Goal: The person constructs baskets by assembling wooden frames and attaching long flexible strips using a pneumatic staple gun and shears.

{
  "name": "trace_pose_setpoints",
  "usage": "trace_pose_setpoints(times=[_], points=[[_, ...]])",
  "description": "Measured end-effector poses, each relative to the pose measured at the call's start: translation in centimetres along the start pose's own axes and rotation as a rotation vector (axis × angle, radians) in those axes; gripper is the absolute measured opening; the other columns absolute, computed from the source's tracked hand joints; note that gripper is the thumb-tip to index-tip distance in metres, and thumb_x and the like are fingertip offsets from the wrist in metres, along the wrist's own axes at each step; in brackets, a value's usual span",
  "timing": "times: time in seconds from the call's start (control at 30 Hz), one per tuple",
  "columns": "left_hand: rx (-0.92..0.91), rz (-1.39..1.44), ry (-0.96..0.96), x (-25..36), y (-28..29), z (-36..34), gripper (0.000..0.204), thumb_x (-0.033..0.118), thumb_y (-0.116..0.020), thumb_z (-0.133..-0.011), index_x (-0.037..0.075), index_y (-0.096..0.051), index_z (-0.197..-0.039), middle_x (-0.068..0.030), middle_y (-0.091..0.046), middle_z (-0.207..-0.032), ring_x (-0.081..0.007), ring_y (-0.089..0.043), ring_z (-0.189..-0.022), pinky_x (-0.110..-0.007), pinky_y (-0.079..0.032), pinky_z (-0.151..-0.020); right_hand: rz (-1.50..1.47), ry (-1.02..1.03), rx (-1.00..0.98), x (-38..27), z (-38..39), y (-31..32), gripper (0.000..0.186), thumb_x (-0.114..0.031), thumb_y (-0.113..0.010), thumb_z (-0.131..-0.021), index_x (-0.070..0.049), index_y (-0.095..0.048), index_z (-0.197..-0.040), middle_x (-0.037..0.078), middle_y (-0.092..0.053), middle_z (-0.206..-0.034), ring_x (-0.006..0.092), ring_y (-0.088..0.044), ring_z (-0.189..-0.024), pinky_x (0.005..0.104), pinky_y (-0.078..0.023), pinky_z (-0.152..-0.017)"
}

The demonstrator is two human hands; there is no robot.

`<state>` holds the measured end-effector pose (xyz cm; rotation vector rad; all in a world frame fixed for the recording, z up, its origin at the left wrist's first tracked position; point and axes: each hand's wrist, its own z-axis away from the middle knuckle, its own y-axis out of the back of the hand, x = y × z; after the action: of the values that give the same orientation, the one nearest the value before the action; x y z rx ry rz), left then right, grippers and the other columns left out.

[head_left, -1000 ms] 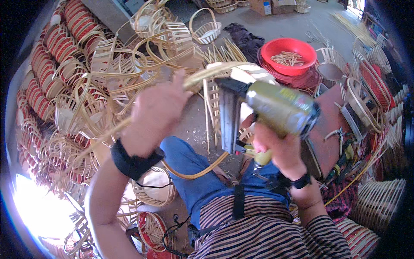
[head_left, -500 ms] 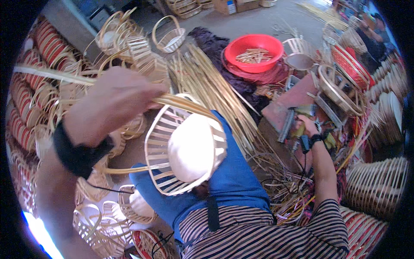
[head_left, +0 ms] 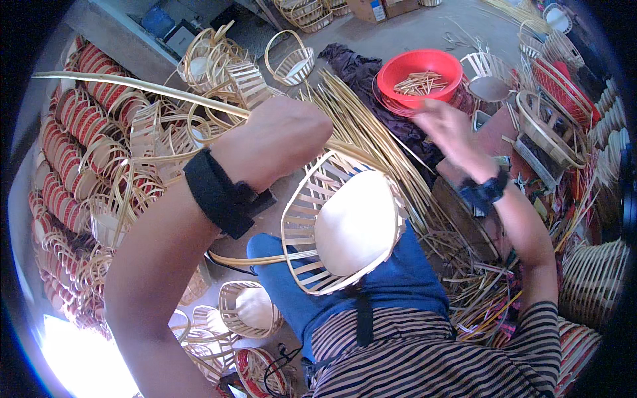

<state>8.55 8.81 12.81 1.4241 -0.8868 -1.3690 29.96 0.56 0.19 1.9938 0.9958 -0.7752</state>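
Observation:
A slatted bamboo basket (head_left: 302,215) with a pale oval base lies tilted across my lap. My left hand (head_left: 285,136) is closed at its far rim, wrapped around a bamboo strip (head_left: 142,85) whose free end sticks out to the left. Bamboo bands run from that hand to the basket's rim; its fingertips are hidden behind the back of the hand. My right hand (head_left: 448,136), smeared by motion, is at the near edge of a red plastic basin (head_left: 391,73) that holds short wooden sticks (head_left: 421,83). Whether its fingers hold anything does not show.
Stacked red-and-natural baskets (head_left: 66,159) and loose handled baskets (head_left: 249,308) crowd the left side. Long bamboo strips (head_left: 361,126) lie on the floor ahead. On the right, a low bench (head_left: 464,205) carries tools, with bamboo scraps (head_left: 478,292) heaped beside it.
My right hand has left the tools on the bench and moved up to the red basin. The left hand stays closed on the strip at the basket's rim. The whole view has shifted.

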Motion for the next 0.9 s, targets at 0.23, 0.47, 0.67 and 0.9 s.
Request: trace_pose_setpoints(times=[0.23,0.47,0.67,0.9], points=[[-0.078,-0.117,0.132,-0.6,6.5,4.3,0.016,0.021,-0.055,-0.067,0.007,-0.055,-0.074,-0.0118,-0.052,-0.06,-0.0271,-0.052,-0.059,-0.035,-0.039,-0.052,-0.014,0.207,-0.255,-5.8,-2.6,-9.2,0.031,-0.035,-0.046,-0.077,-0.006,-0.053,-0.086,0.012,-0.051,-0.057,0.0255,-0.051,-0.051,0.0311,-0.038,-0.045],[0.174,-0.243,0.689,3.0,3.7,10.9,0.019,0.029,-0.054,-0.071,0.01,-0.053,-0.072,-0.0076,-0.052,-0.057,-0.0234,-0.052,-0.052,-0.032,-0.038,-0.044,-0.026,0.264,-0.188,-5.3,-2.0,-9.8,0.033,-0.037,-0.047,-0.076,-0.005,-0.045,-0.071,0.012,-0.046,-0.05,0.03,-0.048,-0.048,0.0362,-0.033,-0.042],[0.504,0.021,0.837,4.9,-1.5,12.1,0.024,0.028,-0.049,-0.076,0.006,-0.055,-0.081,-0.0098,-0.054,-0.066,-0.0238,-0.054,-0.059,-0.03,-0.042,-0.051,0.015,0.276,-0.2,-5.3,-1.5,-9.7,0.036,-0.039,-0.046,-0.075,-0.004,-0.042,-0.07,0.015,-0.045,-0.052,0.0334,-0.047,-0.051,0.0376,-0.034,-0.045],[0.708,0.031,0.779,4.7,-4.4,11.8,0.034,0.03,-0.048,-0.076,0.008,-0.051,-0.102,-0.0079,-0.05,-0.064,-0.0217,-0.05,-0.056,-0.029,-0.041,-0.052,-0.034,0.235,-0.231,-5.4,-1.2,-9.3,0.036,-0.039,-0.047,-0.075,-0.003,-0.043,-0.07,0.014,-0.044,-0.053,0.0321,-0.046,-0.051,0.0366,-0.033,-0.045]])
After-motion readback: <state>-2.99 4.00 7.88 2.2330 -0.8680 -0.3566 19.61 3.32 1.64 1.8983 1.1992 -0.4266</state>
